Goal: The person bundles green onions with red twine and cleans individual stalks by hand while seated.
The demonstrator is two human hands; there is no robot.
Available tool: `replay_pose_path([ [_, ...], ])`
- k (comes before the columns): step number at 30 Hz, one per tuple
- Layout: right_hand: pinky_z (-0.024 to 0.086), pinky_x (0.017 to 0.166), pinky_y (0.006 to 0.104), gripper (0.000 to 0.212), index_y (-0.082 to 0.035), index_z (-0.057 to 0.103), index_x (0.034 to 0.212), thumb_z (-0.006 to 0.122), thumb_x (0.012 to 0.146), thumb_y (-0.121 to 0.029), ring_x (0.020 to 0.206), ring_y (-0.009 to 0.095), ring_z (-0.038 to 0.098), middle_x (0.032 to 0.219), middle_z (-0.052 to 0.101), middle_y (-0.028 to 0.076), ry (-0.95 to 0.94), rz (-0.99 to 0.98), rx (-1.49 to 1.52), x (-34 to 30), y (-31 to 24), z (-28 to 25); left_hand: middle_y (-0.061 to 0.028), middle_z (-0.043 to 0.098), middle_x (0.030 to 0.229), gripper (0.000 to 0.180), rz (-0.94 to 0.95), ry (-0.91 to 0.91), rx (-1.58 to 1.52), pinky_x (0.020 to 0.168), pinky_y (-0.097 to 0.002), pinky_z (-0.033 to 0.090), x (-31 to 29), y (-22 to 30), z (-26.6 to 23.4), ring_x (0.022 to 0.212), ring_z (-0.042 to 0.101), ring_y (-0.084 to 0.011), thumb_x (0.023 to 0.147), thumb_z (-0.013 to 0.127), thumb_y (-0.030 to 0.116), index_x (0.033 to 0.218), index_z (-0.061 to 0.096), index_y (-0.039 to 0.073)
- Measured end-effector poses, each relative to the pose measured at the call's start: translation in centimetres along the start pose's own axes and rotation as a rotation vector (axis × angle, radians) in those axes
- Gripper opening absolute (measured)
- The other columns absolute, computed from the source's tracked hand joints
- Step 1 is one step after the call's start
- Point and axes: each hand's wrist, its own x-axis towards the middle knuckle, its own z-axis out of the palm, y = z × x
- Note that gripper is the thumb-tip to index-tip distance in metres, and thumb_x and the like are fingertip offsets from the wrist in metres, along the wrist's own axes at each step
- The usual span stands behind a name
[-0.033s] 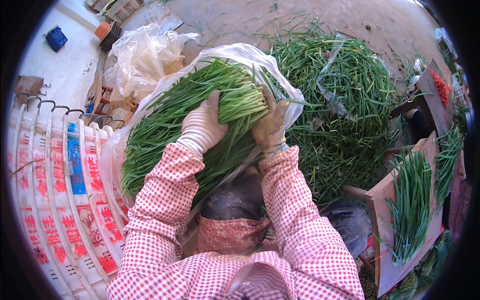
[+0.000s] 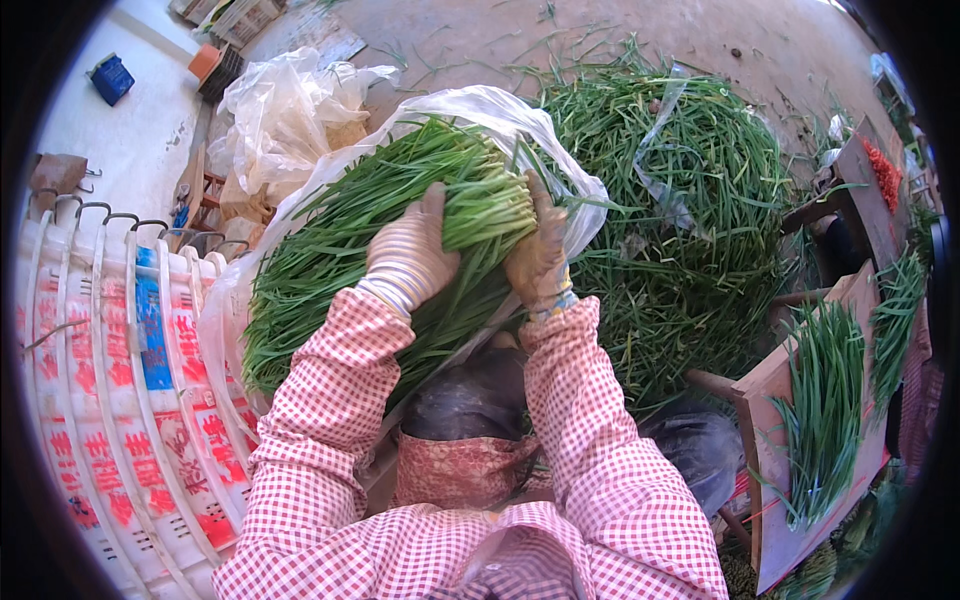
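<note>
A big bunch of garlic chives point(image 2: 340, 240) lies in an open clear plastic bag point(image 2: 225, 330), its pale cut ends toward the right. My gloved left hand point(image 2: 413, 250) is closed round a bundle near the cut ends, thumb on top. On the other side, my gloved right hand point(image 2: 540, 255) presses against these ends, with the fingers curled round them and partly hidden. Both gloves are pale and striped, and the right one looks soiled.
A large heap of loose green leaves point(image 2: 670, 180) lies on the floor to the right. More chives point(image 2: 825, 410) rest on a wooden board point(image 2: 765, 450) at the far right. White crates point(image 2: 110, 400) stand at the left. Crumpled clear plastic point(image 2: 290, 110) lies behind the bag.
My hands have shifted very slightly to the right, and the bundle's pale ends have moved a little with them. Everything else looks the same.
</note>
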Motion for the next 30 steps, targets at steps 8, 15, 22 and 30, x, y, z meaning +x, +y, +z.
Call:
replay_pose_path([
  [8,0.051,0.085,0.0285,0.069,-0.007,0.046,0.136,0.080,0.076,-0.004,0.100,0.019,0.060,0.117,0.061,0.013,0.214,-0.079,-0.335,-0.6,0.3,0.9,-0.0260,0.041,0.143,0.094,0.184,-0.159,0.280,0.094,-0.0420,0.049,-2.8,2.0,2.9,0.115,0.057,-0.0375,0.076,0.071,0.030,0.147,0.020,-0.003],
  [15,0.055,0.069,0.0268,0.034,-0.006,0.062,0.108,0.076,0.078,-0.001,0.076,0.012,0.063,0.089,0.066,0.003,0.169,-0.110,-0.166,-1.0,0.5,-2.0,-0.0194,0.056,0.133,0.072,0.482,-0.230,-0.081,0.097,-0.0400,0.048,-2.8,0.3,-6.2,0.113,0.060,-0.0339,0.073,0.075,0.038,0.133,0.053,0.003],
  [22,0.055,0.071,0.0279,0.034,-0.005,0.062,0.106,0.077,0.076,0.000,0.076,0.012,0.063,0.090,0.065,0.003,0.161,-0.067,-0.176,-0.5,1.0,-1.9,-0.0144,0.038,0.150,0.069,0.225,0.147,0.038,0.115,-0.0433,0.027,7.2,-0.8,0.1,0.140,0.032,-0.0339,0.077,0.072,0.035,0.137,0.048,0.009],
  [30,0.052,0.067,0.0254,0.027,-0.008,0.064,0.105,0.073,0.080,-0.001,0.074,0.011,0.061,0.087,0.065,0.002,0.181,-0.067,-0.141,-0.3,1.2,-1.7,-0.0195,0.059,0.119,0.042,0.328,0.251,0.000,0.092,-0.0487,0.045,2.7,-0.3,2.2,0.109,0.055,-0.0424,0.078,0.067,0.017,0.115,0.054,0.004],
])
